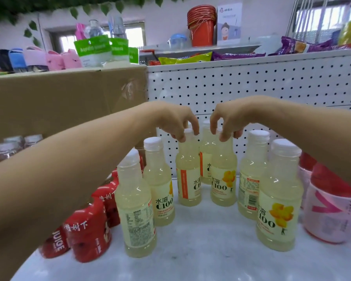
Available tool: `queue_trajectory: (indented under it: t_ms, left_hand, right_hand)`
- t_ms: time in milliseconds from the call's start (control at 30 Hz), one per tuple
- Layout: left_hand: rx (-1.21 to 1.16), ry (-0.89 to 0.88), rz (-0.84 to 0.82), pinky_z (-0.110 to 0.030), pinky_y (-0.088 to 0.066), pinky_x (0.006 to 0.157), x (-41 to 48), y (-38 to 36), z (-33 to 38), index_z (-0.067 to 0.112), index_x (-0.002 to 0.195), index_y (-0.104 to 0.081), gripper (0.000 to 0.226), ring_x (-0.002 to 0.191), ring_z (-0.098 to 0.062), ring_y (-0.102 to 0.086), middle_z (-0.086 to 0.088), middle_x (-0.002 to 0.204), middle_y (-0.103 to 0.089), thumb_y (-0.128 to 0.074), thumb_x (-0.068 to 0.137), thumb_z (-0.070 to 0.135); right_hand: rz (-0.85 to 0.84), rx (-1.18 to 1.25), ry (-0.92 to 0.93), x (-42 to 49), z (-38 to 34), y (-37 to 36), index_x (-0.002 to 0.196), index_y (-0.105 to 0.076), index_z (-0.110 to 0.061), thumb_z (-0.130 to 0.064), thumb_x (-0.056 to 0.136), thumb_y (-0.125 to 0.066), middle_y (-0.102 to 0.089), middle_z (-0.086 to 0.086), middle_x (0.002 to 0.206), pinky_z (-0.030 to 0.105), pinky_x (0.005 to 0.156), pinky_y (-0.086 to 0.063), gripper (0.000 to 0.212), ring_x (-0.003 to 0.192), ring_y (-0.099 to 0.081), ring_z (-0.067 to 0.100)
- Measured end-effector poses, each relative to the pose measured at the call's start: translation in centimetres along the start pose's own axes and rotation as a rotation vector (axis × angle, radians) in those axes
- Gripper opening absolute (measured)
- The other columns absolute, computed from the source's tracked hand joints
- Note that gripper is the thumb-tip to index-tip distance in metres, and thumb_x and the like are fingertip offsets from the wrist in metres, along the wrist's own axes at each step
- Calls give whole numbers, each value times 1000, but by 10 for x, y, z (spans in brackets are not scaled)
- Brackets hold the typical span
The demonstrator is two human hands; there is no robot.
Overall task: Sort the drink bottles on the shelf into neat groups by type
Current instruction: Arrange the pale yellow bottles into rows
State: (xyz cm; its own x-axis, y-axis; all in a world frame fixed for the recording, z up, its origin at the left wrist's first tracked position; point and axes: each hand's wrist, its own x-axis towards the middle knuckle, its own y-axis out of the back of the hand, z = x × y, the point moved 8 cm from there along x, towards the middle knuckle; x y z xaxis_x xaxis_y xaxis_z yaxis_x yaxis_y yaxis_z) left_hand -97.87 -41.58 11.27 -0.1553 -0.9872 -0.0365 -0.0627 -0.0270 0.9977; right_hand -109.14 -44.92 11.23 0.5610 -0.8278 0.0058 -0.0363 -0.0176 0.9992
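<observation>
Left grip (177,121) pinches one lemon bottle (187,169) by its cap; right grip (226,120) pinches the neighbouring bottle (223,175) likewise. Holding the caps probably lets both shift into line together.

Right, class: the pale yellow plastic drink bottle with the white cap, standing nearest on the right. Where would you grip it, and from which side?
Probably by the white cap and narrow neck of the pale yellow plastic bottle, coming down from above. It stands upright with its cap free, while pink-labelled bottles on its right and a matching bottle behind crowd its body.
</observation>
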Motion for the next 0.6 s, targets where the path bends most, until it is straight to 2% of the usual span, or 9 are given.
queue_trajectory:
  t_ms: [133, 267, 367, 433, 533, 600]
  left_hand:
    - [27, 24, 23, -35, -53, 84, -3, -2, -12, 37, 124, -60, 44, 94, -17, -62, -1, 118, -60, -68, 89, 12]
    - [-6, -10, 48, -26, -46, 71, -3, -3, -4, 33, 127, -60, 44, 89, -13, -63, 0, 116, -62, -69, 88, 13]
    - [-27, -1, 83, -30, -47, 77, -3, -3, -3, 31, 125, -61, 39, 97, -17, -65, 0, 115, -62, -73, 87, 35]
    - [-48, 19, 111, -29, -49, 73, -3, -3, -7, 27, 123, -61, 42, 87, -15, -68, 1, 109, -65, -72, 86, 44]
    - [-43, 17, 114, -25, -48, 62, 1, -3, -9, 21, 121, -62, 38, 77, -12, -70, -1, 104, -68, -71, 88, 39]
    - [-38, 5, 110, -26, -51, 68, 3, -4, -9, 20, 123, -61, 36, 81, -14, -70, -2, 109, -67, -71, 90, 32]
  right_hand:
    - [31, -39, -25, 1, 13, 1, 119, -64, -18, -10, 87, -70, -56, -8, 77, 22, 57, -46, 33, 74, -68, 17]
    - [37, -51, -56, 4, 23, 0, 117, -66, -20, -11, 86, -71, -59, -5, 83, 22, 54, -43, 33, 74, -68, 18]
    - [29, -12, -46, 6, 26, 1, 116, -66, -21, -11, 85, -73, -60, -5, 84, 22, 54, -44, 33, 75, -68, 17]
    - [36, 6, -35, 6, 27, 2, 116, -66, -20, -12, 86, -73, -60, -6, 82, 23, 55, -47, 32, 73, -68, 17]
    - [52, 47, -4, 7, 24, 2, 115, -67, -16, -11, 85, -73, -59, -4, 81, 24, 61, -53, 30, 70, -70, 19]
    - [59, 75, 22, 7, 19, 3, 113, -66, -16, -12, 85, -74, -58, -5, 81, 24, 62, -53, 29, 73, -72, 22]
